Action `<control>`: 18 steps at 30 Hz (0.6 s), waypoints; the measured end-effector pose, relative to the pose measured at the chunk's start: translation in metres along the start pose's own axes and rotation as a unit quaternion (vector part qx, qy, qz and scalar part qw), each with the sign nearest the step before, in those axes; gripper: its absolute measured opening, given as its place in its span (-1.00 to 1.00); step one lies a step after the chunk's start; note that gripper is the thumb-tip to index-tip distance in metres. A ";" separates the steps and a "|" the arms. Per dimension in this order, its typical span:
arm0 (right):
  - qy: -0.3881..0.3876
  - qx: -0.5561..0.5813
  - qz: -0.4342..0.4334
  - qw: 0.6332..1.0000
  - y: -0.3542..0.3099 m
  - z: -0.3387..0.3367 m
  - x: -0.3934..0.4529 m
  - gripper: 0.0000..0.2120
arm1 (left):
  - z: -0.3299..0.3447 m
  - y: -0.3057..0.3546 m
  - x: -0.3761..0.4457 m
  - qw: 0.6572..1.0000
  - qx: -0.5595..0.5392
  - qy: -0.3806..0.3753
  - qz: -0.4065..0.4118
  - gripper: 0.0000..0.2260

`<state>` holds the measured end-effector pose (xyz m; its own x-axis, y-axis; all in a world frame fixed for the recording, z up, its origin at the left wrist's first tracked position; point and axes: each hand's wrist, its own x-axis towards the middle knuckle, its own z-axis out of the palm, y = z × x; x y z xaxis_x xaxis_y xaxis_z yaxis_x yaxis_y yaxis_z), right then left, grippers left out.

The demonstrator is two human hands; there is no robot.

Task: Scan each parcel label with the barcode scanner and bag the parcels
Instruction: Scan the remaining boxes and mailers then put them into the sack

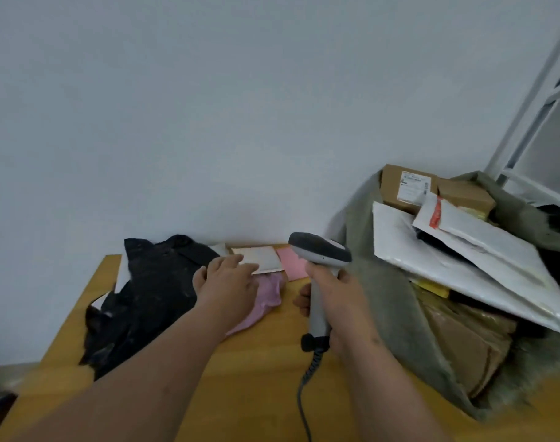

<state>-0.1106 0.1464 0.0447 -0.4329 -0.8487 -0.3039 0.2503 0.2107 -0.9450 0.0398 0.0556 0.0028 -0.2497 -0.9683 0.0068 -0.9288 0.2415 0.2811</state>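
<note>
**Scanner raised, left hand on the soft mailers**

Nearest: coiled cable (307, 378) hangs from the butt of the barcode scanner (320, 282) over the wooden counter (256, 378). Right hand (339, 301) wraps the scanner's grey handle, fingers curled fully round it; head points away, toward the parcels at the back of the counter.

Left hand (230, 282) lies flat, fingers straight and slightly spread, pressing on a pink poly mailer (269, 296); fingertips reach onto a cream padded envelope (261, 258) just behind. Holds nothing.

Left of that hand: a crumpled black plastic parcel (151, 298), glossy, white patches showing at its edges. A pink flat parcel (291, 263) sits beside the cream envelope, against the wall.

Right and farther: grey-green sack (380, 282), mouth open, stuffed with white bubble mailers (447, 263) and brown cartons (406, 186) (one carton shows a label).

Handling judgement: pink mailer looks light, limp, slick; it will sag if lifted by one corner. Best pinched along an edge, or slid off the counter rim. Cream envelope looks stiffer, so grip mid-edge. No barcode is legible on it from here.
</note>
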 end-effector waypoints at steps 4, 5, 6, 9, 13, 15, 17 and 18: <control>-0.017 -0.020 0.024 0.999 0.026 0.042 0.000 -0.81 | 0.012 -0.063 -0.013 0.997 0.007 -0.036 -0.063 -0.61; -0.020 -0.026 0.030 0.999 0.032 0.050 0.000 -0.81 | 0.016 -0.075 -0.016 0.996 0.007 -0.046 -0.078 -0.60; -0.022 -0.032 0.035 0.999 0.037 0.055 0.000 -0.82 | 0.021 -0.086 -0.018 0.994 0.008 -0.055 -0.093 -0.59; -0.024 -0.054 0.048 0.997 0.048 0.068 0.004 -0.76 | 0.034 -0.108 -0.020 0.990 0.014 -0.075 -0.120 -0.56; -0.023 -0.082 0.054 0.995 0.056 0.078 0.018 -0.78 | 0.045 -0.121 -0.013 0.984 -0.018 -0.083 -0.159 -0.50; -0.024 -0.086 0.063 0.994 0.057 0.083 0.029 -0.79 | 0.047 -0.127 -0.006 0.976 -0.047 -0.086 -0.192 -0.49; -0.030 -0.088 0.073 0.993 0.059 0.090 0.041 -0.81 | 0.049 -0.135 0.002 0.967 -0.072 -0.085 -0.229 -0.47; -0.034 -0.088 0.078 0.992 0.060 0.093 0.048 -0.81 | 0.051 -0.140 0.007 0.962 -0.082 -0.083 -0.248 -0.45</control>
<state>-0.0357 0.0730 -0.0149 -0.3409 -0.8284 -0.4445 0.1511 0.4184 -0.8956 0.1544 0.0183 -0.0852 0.1593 -0.9351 -0.3165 -0.8928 -0.2733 0.3580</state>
